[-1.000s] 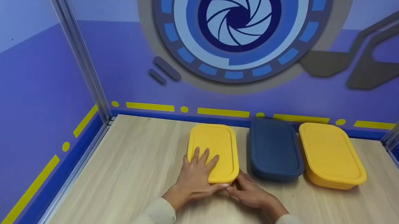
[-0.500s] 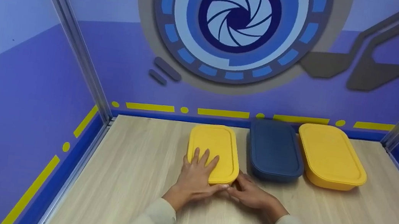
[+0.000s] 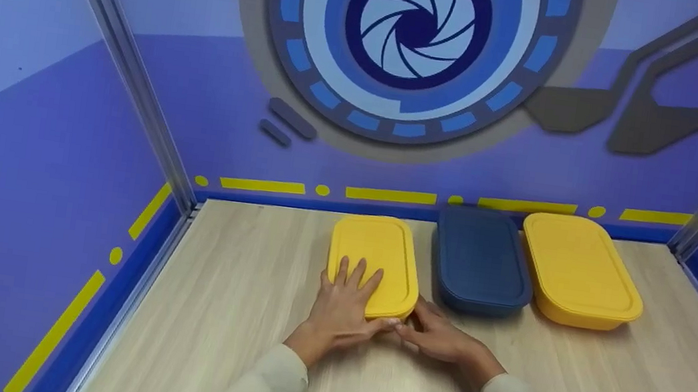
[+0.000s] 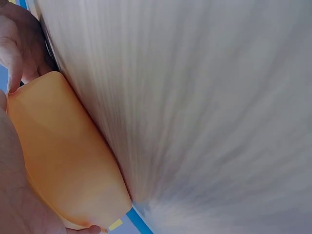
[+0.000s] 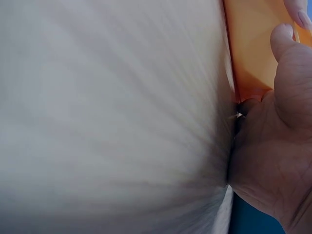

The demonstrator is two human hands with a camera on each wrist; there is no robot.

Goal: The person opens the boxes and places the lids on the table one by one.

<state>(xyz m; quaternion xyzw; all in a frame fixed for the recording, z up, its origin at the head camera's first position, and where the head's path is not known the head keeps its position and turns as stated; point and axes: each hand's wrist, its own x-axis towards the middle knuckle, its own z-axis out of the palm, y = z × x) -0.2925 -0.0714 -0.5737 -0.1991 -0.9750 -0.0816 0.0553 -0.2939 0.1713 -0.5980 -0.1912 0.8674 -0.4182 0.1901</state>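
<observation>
A yellow lidded lunch box (image 3: 376, 243) lies lengthwise on the table, left of two other boxes. Spread straight across the near left part of its lid are the fingers of my left hand (image 3: 337, 312), the thumb reaching along the front edge. The right hand (image 3: 441, 338) holds the near right corner, its fingers round the side and its thumb at the front, close to the left thumb. In the left wrist view, the smooth long wall of the lunch box (image 4: 68, 146) shows beside the left palm (image 4: 17, 185). The right wrist view has the right thumb (image 5: 285, 41) against the front wall.
A dark blue lidded box (image 3: 482, 261) stands just right of the held one, and another yellow lidded box (image 3: 582, 270) beside it. The wooden table (image 3: 225, 315) ends at a printed blue-purple back wall (image 3: 198, 109). A side panel (image 3: 19, 193) rises at left.
</observation>
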